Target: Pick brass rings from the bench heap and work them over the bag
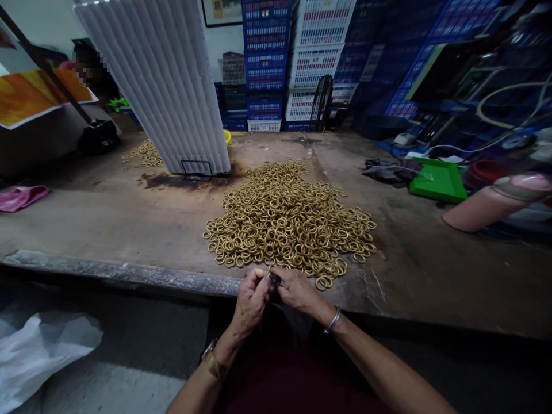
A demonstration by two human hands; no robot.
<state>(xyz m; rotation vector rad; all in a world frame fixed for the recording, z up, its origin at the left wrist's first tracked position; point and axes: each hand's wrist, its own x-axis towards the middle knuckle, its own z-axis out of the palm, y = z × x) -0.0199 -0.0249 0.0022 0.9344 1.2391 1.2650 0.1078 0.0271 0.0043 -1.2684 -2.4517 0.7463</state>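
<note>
A big heap of brass rings lies on the worn workbench in front of me. My left hand and my right hand meet at the bench's front edge, just below the heap. Their fingers pinch together around a small dark part with a ring between them; which hand bears it I cannot tell. A watch sits on my left wrist, a metal bangle on my right.
A white corrugated panel leans upright at the back left, with a smaller ring pile behind it. A green tray and a pink tube lie right. Stacked crates fill the back. A white bag lies low left.
</note>
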